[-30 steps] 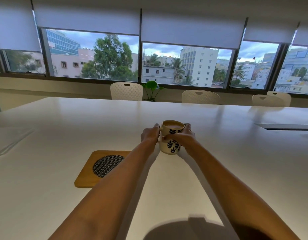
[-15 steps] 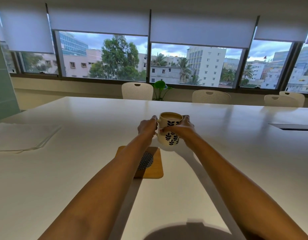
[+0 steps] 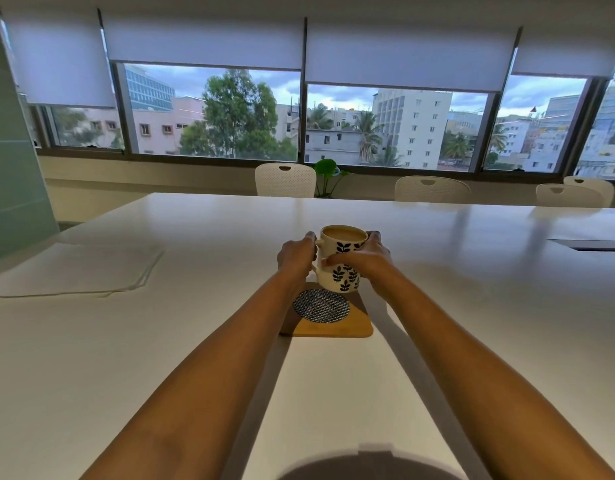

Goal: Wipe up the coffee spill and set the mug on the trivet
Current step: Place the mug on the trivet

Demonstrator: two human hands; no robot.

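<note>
A cream mug (image 3: 341, 271) with dark leaf prints, filled with milky coffee, is held above the far edge of the trivet. My left hand (image 3: 295, 256) grips its handle side and my right hand (image 3: 366, 259) wraps its right wall. The trivet (image 3: 354, 327) is a wooden square with a round dark woven pad (image 3: 321, 305) in its middle; my left forearm hides its left edge. A white cloth (image 3: 74, 271) lies flat on the table at the left. No spill shows on the white table (image 3: 472, 323).
Several white chairs (image 3: 285, 180) stand along the table's far side under the windows, with a small green plant (image 3: 328, 174) between two of them. A dark slot (image 3: 590, 244) is set into the tabletop at the far right. A green panel (image 3: 11, 168) stands at the left.
Both hands have lifted the mug off the table and carried it left, from right of the trivet to over its far edge. The view has swung left, bringing the cloth into sight.
</note>
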